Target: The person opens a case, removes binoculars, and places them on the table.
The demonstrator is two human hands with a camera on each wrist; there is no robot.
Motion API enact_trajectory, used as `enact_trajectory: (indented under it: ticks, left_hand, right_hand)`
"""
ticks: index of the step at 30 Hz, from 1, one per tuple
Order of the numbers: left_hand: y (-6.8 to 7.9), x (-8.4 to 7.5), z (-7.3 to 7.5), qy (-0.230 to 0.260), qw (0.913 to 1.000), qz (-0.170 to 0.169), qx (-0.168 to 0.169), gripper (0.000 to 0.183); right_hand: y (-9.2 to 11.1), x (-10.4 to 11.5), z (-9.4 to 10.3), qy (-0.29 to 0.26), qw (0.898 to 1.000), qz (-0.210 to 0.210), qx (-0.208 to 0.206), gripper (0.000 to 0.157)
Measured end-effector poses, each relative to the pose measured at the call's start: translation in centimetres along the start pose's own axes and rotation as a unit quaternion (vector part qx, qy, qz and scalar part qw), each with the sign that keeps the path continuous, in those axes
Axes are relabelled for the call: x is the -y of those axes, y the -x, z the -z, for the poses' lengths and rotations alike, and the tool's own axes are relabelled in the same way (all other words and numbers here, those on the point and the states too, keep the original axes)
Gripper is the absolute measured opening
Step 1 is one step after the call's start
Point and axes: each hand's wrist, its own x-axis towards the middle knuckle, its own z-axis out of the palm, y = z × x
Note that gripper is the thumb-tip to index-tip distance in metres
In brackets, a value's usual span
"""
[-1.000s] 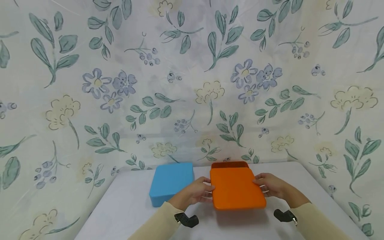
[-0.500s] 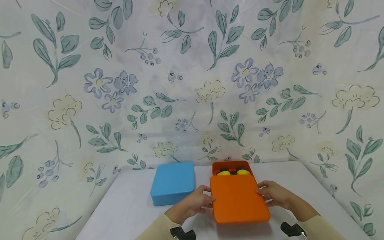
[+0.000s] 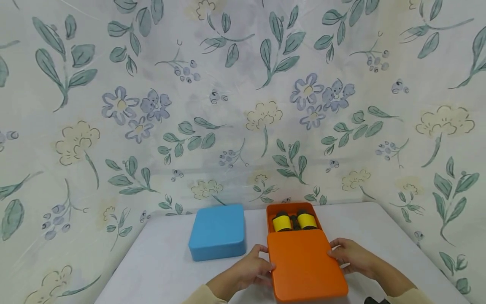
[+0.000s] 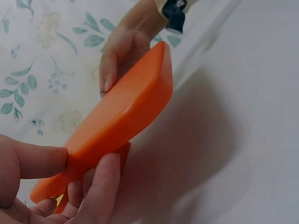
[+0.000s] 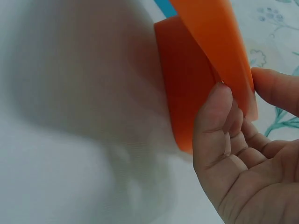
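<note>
White tabletop (image 3: 159, 266), orange lid (image 3: 306, 266) tilted

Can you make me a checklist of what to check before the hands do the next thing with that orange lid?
1. Left side held: ok. The left hand pinches the edge of the orange lid.
2. Other side held: ok. The right hand grips the opposite edge.
3. Lid out of the way: not ok. In the head view it hides the near part of the orange box.
4. Binoculars in the box: ok. Two yellow barrels of the binoculars show inside.
5. Nothing else inside: cannot tell. The lid blocks the view.
6. Blue box away from the lid: ok. There's a gap between them.
</note>
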Motion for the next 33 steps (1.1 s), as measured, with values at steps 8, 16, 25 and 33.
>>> enact_trajectory:
  ticks: [8,16,25,33]
  left_hand:
    - [0.9,0.8,-0.5,-0.003,0.9999,0.015,-0.001,0.046]
    - [1.0,2.0,-0.7,0.018,0.9992,0.031,0.018,0.047]
    - [1.7,2.9,-1.6,0.006,0.9998,0.012,0.013,0.04]
    - [2.0,3.8,-2.1,-0.006,1.0,0.0,0.006,0.04]
  right_hand:
    - [0.9,-1.2,-0.4,-0.007,1.0,0.012,0.017,0.046]
    - [1.3,-2.0,-0.6,-0.002,1.0,-0.012,0.019,0.048]
    - [2.3,-2.4,-0.9,0.01,0.999,-0.016,0.03,0.042]
    - [2.8,-3.3,-1.2,0.009,0.999,-0.021,0.035,0.039]
